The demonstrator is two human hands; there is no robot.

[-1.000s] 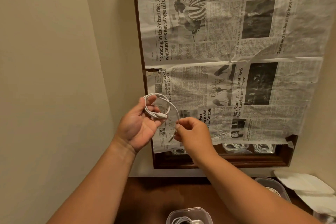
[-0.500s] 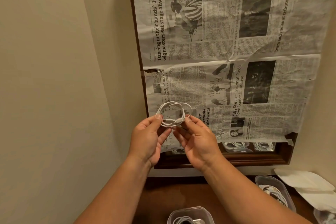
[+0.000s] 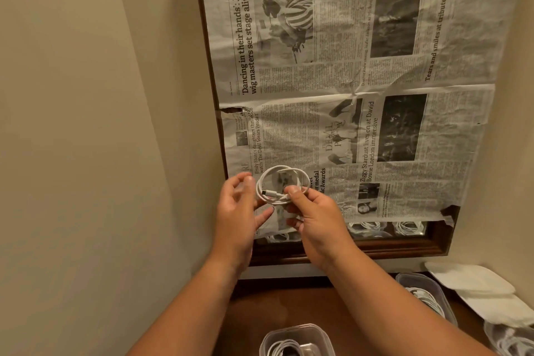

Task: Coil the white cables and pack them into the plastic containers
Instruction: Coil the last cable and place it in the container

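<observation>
A coiled white cable (image 3: 276, 182) hangs in the air in front of the newspaper-covered mirror. My right hand (image 3: 315, 220) pinches the coil at its lower right, thumb on top. To the left of the coil my left hand (image 3: 238, 211) has its fingers spread and loose; whether it touches the cable I cannot tell. A clear plastic container (image 3: 297, 339) with a coiled cable inside sits at the bottom edge. Another container (image 3: 427, 295) holding white cables stands at the right.
Newspaper (image 3: 361, 81) covers a dark-framed mirror (image 3: 404, 248) on the wall. A brown wooden tabletop (image 3: 289, 303) lies below. White lids (image 3: 474, 283) rest at the right, with a further container of cables (image 3: 511, 338) in the bottom right corner. A beige wall fills the left.
The coil passed from my left hand to my right. My left hand let go and spread its fingers. Earlier my right hand was pulling the last loop around.
</observation>
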